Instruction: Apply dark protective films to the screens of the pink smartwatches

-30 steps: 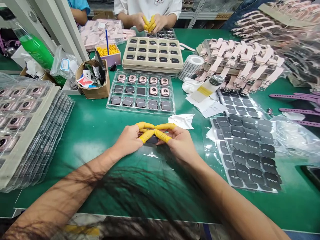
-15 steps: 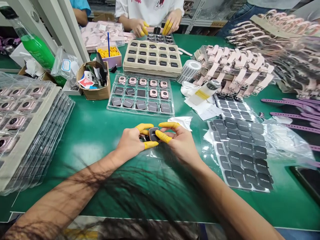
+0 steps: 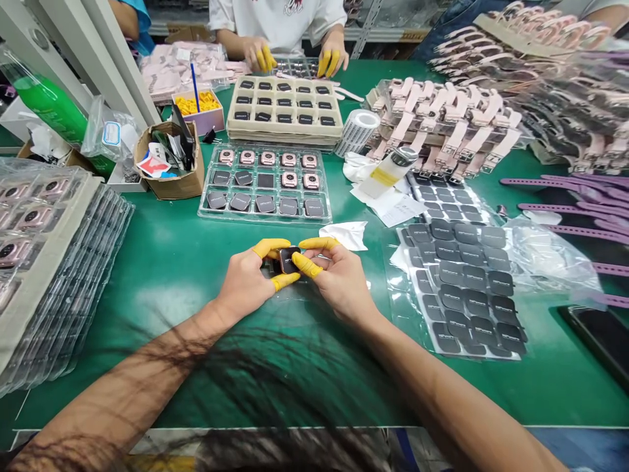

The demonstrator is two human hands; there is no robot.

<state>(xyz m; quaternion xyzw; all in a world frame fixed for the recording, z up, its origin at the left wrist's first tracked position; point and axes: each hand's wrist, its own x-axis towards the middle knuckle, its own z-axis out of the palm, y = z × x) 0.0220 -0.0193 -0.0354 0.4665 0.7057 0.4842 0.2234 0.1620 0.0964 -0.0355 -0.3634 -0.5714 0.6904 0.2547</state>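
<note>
A small square smartwatch (image 3: pixel 289 260), its dark face printed with white lettering, is held up between my two hands above the green table. My left hand (image 3: pixel 246 278), with yellow finger covers on thumb and index finger, grips its left side. My right hand (image 3: pixel 339 278), also in yellow finger covers, pinches the right edge, thumb on the face. Just beyond lies a clear plastic tray (image 3: pixel 263 218) with pink-framed watches in its back rows and dark-faced square pieces in front. Sheets of dark square screen films (image 3: pixel 462 282) lie right of my hands.
Stacked trays of watches (image 3: pixel 73 275) stand at the left. A cardboard box (image 3: pixel 177 180), a beige compartment tray (image 3: pixel 285 134), a bottle (image 3: pixel 390 172), pink straps (image 3: pixel 457 124) and purple straps (image 3: pixel 584 196) surround the work area. A co-worker's hands (image 3: pixel 331 56) are across the table.
My view has shifted slightly, so the scene sits farther left. Both my hands still hold the watch, now turned a little. The co-worker's hands have lowered and moved apart.
</note>
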